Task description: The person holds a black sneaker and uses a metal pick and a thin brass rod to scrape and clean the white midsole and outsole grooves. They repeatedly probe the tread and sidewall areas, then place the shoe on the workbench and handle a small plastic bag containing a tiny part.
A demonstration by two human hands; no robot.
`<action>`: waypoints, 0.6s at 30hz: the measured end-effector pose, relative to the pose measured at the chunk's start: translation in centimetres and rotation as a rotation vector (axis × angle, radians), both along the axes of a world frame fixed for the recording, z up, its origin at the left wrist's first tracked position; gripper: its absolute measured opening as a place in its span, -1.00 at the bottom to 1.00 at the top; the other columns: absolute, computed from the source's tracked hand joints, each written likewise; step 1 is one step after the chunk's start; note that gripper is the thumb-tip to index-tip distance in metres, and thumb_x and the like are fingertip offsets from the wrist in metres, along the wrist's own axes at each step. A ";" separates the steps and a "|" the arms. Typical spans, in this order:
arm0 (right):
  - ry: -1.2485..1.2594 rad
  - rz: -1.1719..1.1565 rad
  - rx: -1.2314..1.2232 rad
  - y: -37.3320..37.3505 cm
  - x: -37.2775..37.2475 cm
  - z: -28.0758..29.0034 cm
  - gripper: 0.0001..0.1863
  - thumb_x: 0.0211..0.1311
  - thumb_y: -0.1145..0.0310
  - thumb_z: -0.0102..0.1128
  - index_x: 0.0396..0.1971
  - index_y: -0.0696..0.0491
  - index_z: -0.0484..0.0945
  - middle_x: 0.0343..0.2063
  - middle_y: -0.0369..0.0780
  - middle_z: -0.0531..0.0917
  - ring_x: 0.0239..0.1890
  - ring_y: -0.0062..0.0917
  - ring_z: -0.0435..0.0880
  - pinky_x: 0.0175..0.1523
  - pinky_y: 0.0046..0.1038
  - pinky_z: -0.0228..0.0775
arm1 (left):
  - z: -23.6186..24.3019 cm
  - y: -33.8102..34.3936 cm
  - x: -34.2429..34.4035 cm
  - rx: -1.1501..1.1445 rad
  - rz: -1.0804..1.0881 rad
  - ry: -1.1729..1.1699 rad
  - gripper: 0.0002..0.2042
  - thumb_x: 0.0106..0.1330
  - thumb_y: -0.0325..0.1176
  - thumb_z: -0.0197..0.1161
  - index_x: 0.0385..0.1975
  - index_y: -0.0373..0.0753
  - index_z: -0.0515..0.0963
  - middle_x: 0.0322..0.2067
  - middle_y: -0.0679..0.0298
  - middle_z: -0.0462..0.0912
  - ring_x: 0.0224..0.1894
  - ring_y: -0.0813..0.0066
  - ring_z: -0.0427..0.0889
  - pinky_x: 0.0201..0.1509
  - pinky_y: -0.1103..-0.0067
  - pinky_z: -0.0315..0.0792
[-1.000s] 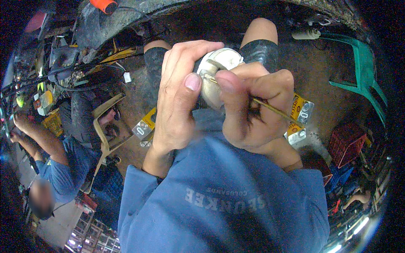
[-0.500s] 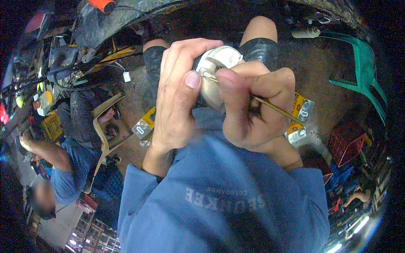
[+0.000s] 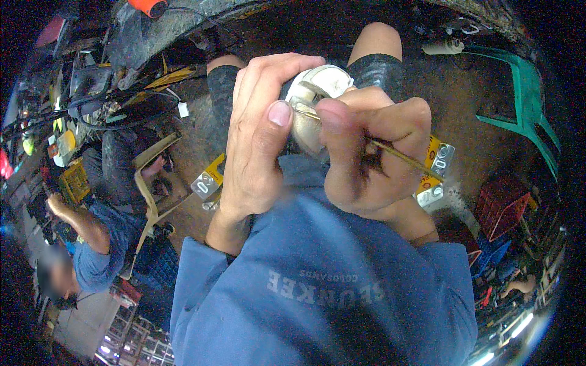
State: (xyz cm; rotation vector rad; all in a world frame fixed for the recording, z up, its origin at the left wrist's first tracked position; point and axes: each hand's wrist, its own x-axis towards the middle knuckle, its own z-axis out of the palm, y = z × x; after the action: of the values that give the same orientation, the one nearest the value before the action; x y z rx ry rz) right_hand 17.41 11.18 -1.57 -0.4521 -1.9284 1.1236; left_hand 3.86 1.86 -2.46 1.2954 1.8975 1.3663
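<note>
Two hands meet on a rounded white metal part (image 3: 320, 100), held above the blue-sleeved forearms. The left hand (image 3: 259, 140) wraps it, fingers curled over its top and thumb pressed to its near face. The right hand (image 3: 372, 155) is closed around a thin brass-coloured rod (image 3: 400, 155), whose tip touches the part just beside the left thumb.
</note>
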 end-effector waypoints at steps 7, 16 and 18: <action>-0.007 -0.023 -0.026 -0.2 0.1 0.2 -0.72 0.51 0.61 0.35 -0.17 0.17 0.33 -0.45 -0.14 0.68 -0.49 -0.65 0.59 -0.36 -0.58 0.44 | 0.0 0.2 0.2 0.009 0.019 -0.027 -0.36 0.61 0.06 -0.22 0.22 -0.36 0.63 0.15 -0.09 0.64 0.24 -0.04 0.55 0.43 0.22 0.31; 0.053 -0.054 -0.035 -0.4 -0.3 -0.1 -0.72 0.51 0.62 0.36 -0.18 0.17 0.34 -0.46 -0.14 0.67 -0.49 -0.65 0.60 -0.37 -0.59 0.44 | 0.1 0.3 0.3 0.008 0.016 -0.026 -0.37 0.61 0.04 -0.22 0.22 -0.37 0.63 0.15 -0.09 0.64 0.25 -0.04 0.55 0.43 0.23 0.31; 0.064 -0.042 -0.037 -0.4 -0.3 -0.1 -0.72 0.51 0.61 0.36 -0.18 0.17 0.34 -0.46 -0.14 0.67 -0.49 -0.65 0.60 -0.38 -0.59 0.44 | 0.1 0.3 0.3 0.011 0.017 -0.034 -0.37 0.61 0.04 -0.21 0.22 -0.37 0.63 0.15 -0.09 0.64 0.25 -0.04 0.55 0.43 0.23 0.31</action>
State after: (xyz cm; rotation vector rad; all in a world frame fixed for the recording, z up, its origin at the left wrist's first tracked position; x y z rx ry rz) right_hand 17.11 10.82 -1.63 -0.4692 -1.8374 1.1356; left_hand 4.18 2.12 -2.37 1.2567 1.8846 1.4000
